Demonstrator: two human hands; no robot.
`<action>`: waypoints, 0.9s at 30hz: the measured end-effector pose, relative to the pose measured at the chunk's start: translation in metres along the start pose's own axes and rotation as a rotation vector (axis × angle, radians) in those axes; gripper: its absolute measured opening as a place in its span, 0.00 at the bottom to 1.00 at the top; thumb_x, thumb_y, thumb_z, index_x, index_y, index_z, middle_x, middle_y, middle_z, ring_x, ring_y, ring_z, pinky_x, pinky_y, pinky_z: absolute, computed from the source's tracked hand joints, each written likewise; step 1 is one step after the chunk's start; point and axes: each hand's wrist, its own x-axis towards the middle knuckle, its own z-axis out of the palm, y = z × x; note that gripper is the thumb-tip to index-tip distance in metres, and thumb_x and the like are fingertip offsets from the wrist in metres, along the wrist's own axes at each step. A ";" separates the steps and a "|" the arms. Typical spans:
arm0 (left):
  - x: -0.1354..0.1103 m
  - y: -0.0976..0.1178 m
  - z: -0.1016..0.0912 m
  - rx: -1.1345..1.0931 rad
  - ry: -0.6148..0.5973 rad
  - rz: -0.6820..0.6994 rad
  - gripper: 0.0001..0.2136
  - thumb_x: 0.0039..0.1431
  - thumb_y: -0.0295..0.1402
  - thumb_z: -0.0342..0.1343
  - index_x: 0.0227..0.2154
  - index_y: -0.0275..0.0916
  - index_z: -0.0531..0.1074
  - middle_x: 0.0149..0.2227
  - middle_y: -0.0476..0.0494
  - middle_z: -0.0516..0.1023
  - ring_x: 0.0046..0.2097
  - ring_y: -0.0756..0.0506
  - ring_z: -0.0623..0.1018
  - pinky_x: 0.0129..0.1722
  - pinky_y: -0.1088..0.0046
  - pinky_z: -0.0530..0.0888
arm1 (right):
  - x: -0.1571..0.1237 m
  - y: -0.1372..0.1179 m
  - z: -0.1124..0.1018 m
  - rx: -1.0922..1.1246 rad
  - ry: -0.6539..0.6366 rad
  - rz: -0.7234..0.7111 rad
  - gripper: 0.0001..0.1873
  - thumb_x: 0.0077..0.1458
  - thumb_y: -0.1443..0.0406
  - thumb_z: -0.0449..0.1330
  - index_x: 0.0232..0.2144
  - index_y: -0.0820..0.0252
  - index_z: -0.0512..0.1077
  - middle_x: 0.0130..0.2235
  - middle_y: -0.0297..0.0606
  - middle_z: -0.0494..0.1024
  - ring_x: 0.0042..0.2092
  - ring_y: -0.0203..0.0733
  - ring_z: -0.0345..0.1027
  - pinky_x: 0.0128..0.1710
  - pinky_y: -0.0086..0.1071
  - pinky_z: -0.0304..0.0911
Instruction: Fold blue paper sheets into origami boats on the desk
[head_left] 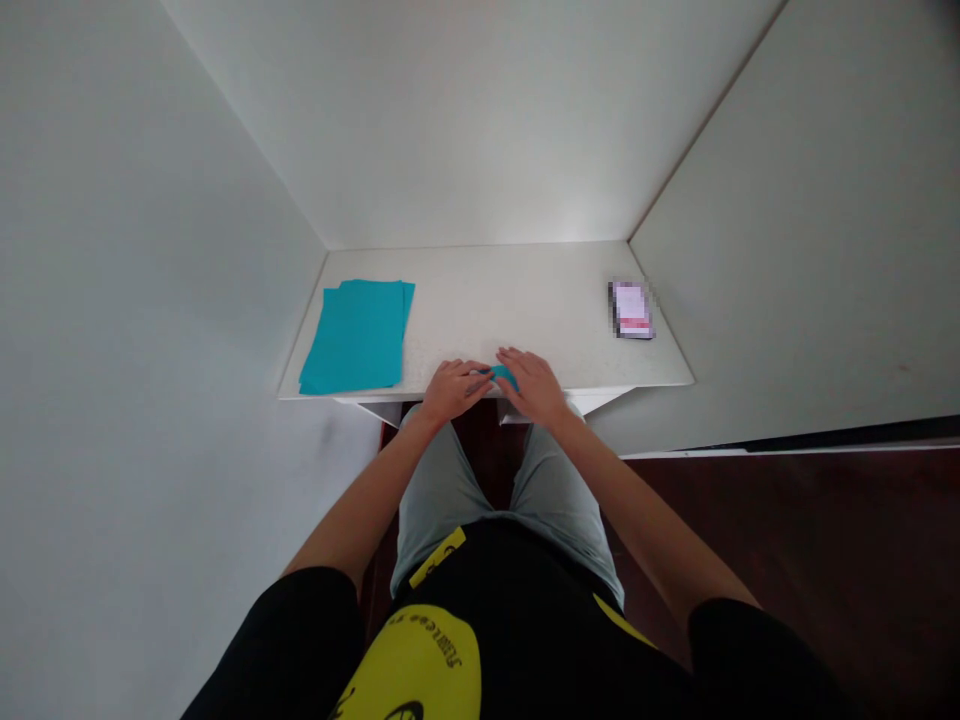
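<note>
A small piece of folded blue paper (pixel 504 374) lies at the front edge of the white desk, between my two hands. My left hand (pixel 454 389) is closed at its left end, fingers pressed together on the paper. My right hand (pixel 535 386) holds the right end, with the thumb at the near side and the fingers stretched over the far side. The fingers hide much of the paper, so its exact folds cannot be made out. To the left lies a stack of flat blue paper sheets (pixel 356 335), slightly fanned and apart from my hands.
A phone-like object (pixel 632 310) with a pixelated, lit face lies at the right end of the white desk (pixel 502 290). Walls close in the desk at the left and back, with a pale panel (pixel 787 250) on the right. My legs are below the front edge.
</note>
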 end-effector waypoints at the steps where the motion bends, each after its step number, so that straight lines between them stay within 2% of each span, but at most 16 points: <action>1: -0.001 0.000 -0.001 0.004 -0.010 -0.006 0.15 0.74 0.43 0.58 0.57 0.51 0.83 0.59 0.43 0.84 0.51 0.38 0.81 0.54 0.54 0.72 | -0.003 -0.010 0.008 -0.007 -0.049 -0.022 0.31 0.75 0.51 0.51 0.72 0.57 0.66 0.73 0.48 0.68 0.74 0.57 0.61 0.75 0.59 0.54; 3: -0.001 0.000 -0.001 0.003 -0.019 -0.014 0.15 0.73 0.42 0.59 0.56 0.51 0.84 0.58 0.42 0.84 0.51 0.38 0.81 0.54 0.53 0.72 | -0.009 -0.021 0.021 -0.020 -0.103 -0.024 0.37 0.76 0.48 0.48 0.76 0.62 0.60 0.76 0.52 0.63 0.77 0.58 0.56 0.77 0.59 0.51; 6: -0.001 0.001 0.000 -0.004 0.010 -0.002 0.15 0.74 0.43 0.57 0.55 0.51 0.84 0.58 0.43 0.85 0.51 0.38 0.82 0.54 0.54 0.72 | -0.018 -0.010 0.026 -0.050 -0.103 0.007 0.38 0.77 0.48 0.46 0.78 0.63 0.55 0.77 0.52 0.58 0.78 0.57 0.51 0.78 0.59 0.49; 9: 0.000 0.002 0.004 -0.006 0.067 0.005 0.15 0.74 0.45 0.58 0.55 0.50 0.84 0.57 0.44 0.85 0.51 0.39 0.82 0.54 0.55 0.72 | -0.029 0.017 0.013 -0.117 -0.088 0.064 0.38 0.77 0.50 0.45 0.79 0.63 0.53 0.78 0.52 0.56 0.79 0.57 0.50 0.78 0.61 0.46; 13: -0.001 0.004 0.008 -0.013 0.132 -0.008 0.16 0.67 0.48 0.66 0.51 0.48 0.85 0.54 0.42 0.86 0.51 0.39 0.83 0.53 0.56 0.72 | -0.040 0.044 -0.006 -0.221 -0.108 0.132 0.38 0.77 0.50 0.43 0.79 0.64 0.52 0.79 0.51 0.54 0.79 0.56 0.49 0.79 0.59 0.41; 16: -0.001 0.004 0.011 -0.019 0.169 -0.013 0.16 0.64 0.48 0.69 0.50 0.46 0.85 0.54 0.42 0.87 0.50 0.38 0.83 0.52 0.56 0.71 | -0.043 0.049 -0.009 -0.251 -0.123 0.131 0.38 0.77 0.51 0.44 0.80 0.62 0.48 0.79 0.49 0.53 0.80 0.53 0.47 0.79 0.55 0.41; 20: -0.002 0.006 0.015 -0.074 0.188 -0.034 0.12 0.65 0.45 0.70 0.46 0.47 0.86 0.50 0.42 0.88 0.48 0.38 0.83 0.51 0.57 0.70 | -0.043 0.049 -0.006 -0.256 -0.126 0.168 0.37 0.76 0.55 0.44 0.81 0.55 0.44 0.80 0.44 0.52 0.80 0.51 0.47 0.78 0.55 0.42; 23: -0.006 0.012 0.019 -0.143 0.184 -0.068 0.06 0.66 0.41 0.69 0.41 0.47 0.87 0.46 0.43 0.89 0.47 0.40 0.83 0.50 0.59 0.69 | -0.042 0.052 -0.007 -0.214 -0.161 0.174 0.36 0.75 0.58 0.44 0.81 0.53 0.47 0.80 0.41 0.52 0.80 0.50 0.46 0.77 0.54 0.43; 27: -0.011 0.022 0.021 -0.236 0.200 -0.141 0.03 0.67 0.35 0.68 0.39 0.46 0.87 0.42 0.43 0.89 0.45 0.41 0.82 0.50 0.60 0.69 | -0.039 0.062 -0.013 -0.094 -0.187 0.189 0.33 0.74 0.60 0.45 0.78 0.49 0.57 0.78 0.39 0.57 0.79 0.51 0.50 0.76 0.57 0.45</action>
